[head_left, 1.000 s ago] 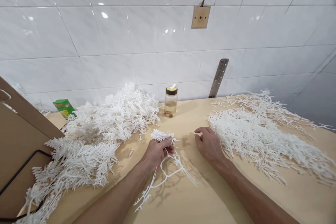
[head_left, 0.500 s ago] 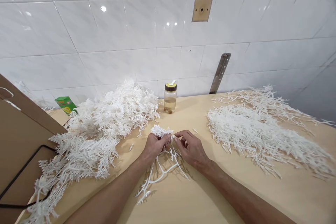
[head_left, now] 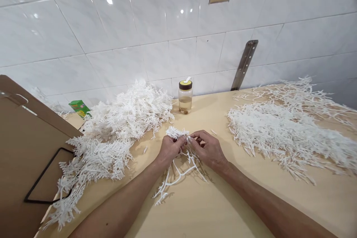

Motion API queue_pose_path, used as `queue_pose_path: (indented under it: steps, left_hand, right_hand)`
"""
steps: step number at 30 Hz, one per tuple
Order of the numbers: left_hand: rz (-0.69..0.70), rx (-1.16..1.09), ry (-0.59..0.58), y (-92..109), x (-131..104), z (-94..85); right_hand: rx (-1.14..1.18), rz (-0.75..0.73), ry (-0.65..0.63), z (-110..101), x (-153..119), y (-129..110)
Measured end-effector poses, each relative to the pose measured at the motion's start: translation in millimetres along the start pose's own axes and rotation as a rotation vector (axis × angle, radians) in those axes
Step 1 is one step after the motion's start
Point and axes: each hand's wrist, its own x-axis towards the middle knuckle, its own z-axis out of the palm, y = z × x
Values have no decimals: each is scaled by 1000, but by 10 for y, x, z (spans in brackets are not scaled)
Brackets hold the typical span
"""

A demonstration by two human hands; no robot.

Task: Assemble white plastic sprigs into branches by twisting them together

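Head view, and the bottle (head_left: 185,96) is our landmark. Straight in front of it, on the near side, both hands meet. The left hand (head_left: 169,150) is curled nearly closed, thumb pressed down on a bunch (head_left: 175,132) of white tips and the top of a sprig (head_left: 181,174). The right hand (head_left: 209,150) is right beside it, thumb and forefinger pinched together on a small white end of the sprig, the other fingers loosely bent. Whether bunch and sprig are joined, I can't tell — the fingers cover that spot.

The sprig's open branches hang below the grip, toward the near side of the table (head_left: 223,208). It looks feather-light, springy, plastic-like; the thin tips could well snap or snag, so the thicker stem seems the better hold.

Left of the bottle, a bushy heap (head_left: 131,119); right of it, a flatter pile (head_left: 279,134) — similar white branches in both.
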Motion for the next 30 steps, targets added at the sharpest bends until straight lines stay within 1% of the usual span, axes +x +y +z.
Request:
queue_pose_path:
  steps: [5, 9, 15, 21, 27, 30]
  left_hand:
    - [-6, -80, -37, -14, -5, -28]
    - [2, -79, -59, -5, -15, -37]
    - [15, -61, -74, 14, -39, -47]
    - [44, -119, -140, -75, 4, -72]
    - [62, -82, -101, -77, 26, -48]
    - [57, -43, -101, -68, 20, -46]
  right_hand:
    - [-36, -67, 15, 6, -23, 34]
    - [-76, -104, 21, 3, -33, 24]
    - [-95, -123, 1, 0, -41, 11]
    - [-104, -109, 11, 7, -50, 22]
    - [-97, -130, -2, 4, -49, 8]
    - [-99, -135, -12, 5, -45, 16]
